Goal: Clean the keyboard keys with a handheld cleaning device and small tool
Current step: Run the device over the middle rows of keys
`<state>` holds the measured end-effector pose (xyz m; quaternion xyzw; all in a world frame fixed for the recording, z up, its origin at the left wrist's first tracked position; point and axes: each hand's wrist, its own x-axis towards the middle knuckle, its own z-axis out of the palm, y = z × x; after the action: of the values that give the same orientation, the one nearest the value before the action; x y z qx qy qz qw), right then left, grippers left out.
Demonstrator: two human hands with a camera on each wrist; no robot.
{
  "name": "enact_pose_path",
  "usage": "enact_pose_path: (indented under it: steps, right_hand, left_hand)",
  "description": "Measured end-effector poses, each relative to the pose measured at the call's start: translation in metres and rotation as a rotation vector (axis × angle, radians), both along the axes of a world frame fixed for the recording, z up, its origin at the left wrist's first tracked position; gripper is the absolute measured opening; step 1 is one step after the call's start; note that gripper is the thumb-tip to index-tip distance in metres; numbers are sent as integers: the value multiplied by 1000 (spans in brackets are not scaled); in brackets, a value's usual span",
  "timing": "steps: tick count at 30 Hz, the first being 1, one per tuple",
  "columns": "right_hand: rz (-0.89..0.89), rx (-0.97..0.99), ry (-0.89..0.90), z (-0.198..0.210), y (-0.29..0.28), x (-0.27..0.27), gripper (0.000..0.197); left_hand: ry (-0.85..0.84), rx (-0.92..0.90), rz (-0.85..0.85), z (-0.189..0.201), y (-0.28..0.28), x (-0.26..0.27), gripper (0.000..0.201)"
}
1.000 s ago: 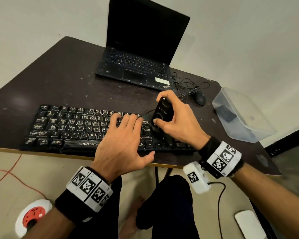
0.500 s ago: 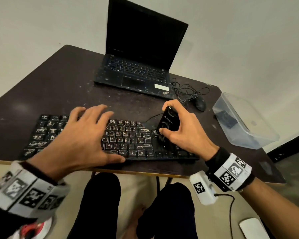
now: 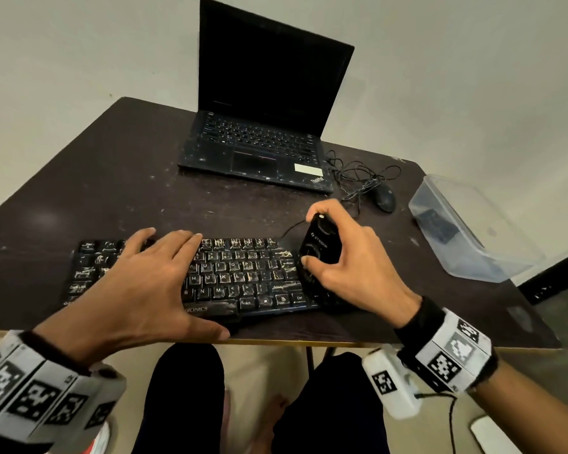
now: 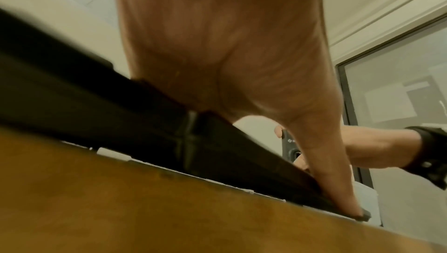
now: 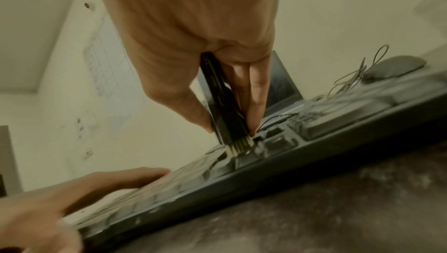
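A dusty black keyboard lies along the near edge of the dark table. My right hand grips a black handheld cleaning device upright over the keyboard's right end. In the right wrist view the device has a pale brush tip pressed onto the keys. My left hand lies flat on the left half of the keyboard, fingers straight, thumb at the front edge. The left wrist view shows its thumb against the keyboard edge.
An open black laptop stands at the back of the table. A wired black mouse with a tangled cable lies right of it. A clear plastic box sits at the table's right edge. My knees are under the table's front edge.
My left hand slid left across the keyboard from its middle to its left half. The right hand stayed on the device at the right end, shifting only slightly.
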<state>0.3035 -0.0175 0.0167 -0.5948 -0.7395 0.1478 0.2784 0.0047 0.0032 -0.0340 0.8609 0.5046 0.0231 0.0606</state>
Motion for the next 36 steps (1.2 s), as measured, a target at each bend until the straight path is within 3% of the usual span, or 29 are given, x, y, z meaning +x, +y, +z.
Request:
enact_pose_path:
  steps: [2,6,10,14,18,20,22,26,30,34,36]
  right_hand:
    - [35,-14,-18,0,-5,-2,55]
    - [-65,-7,29,4,3,12,55]
    - [0,-8,-10,0,-8,5,55]
    - [-107,2,48,0,2,17,54]
    - [0,-17,23,-1,-8,11,55]
    - [-39,-23,19,0,-1,18,55]
    - [-76,-17,38,3,1,21,55]
    - [42,-22,-24,1,-11,8,55]
    - [-82,-4,39,3,2,18,55]
    - [27,-12,-3,0,-10,8,55]
    - [-22,-9,3,-1,-3,13,55]
  left_hand:
    - [-17,51,-6,-2,-1,1,160]
    - [-32,91,-17,-6,-2,9,154]
    - [-22,78,-12,-4,-2,14,151]
    - [-24,78,-21,-5,0,12,152]
    - [-26,83,-17,-6,3,12,154]
    - [-33,88,-13,-6,4,13,157]
    - [-29,57,-11,-4,4,14,161]
    - [-27,-5,5,1,4,16,159]
    - [-11,-56,23,4,5,17,157]
    - [6,-104,39,7,4,18,154]
    - [14,-91,39,7,4,19,153]
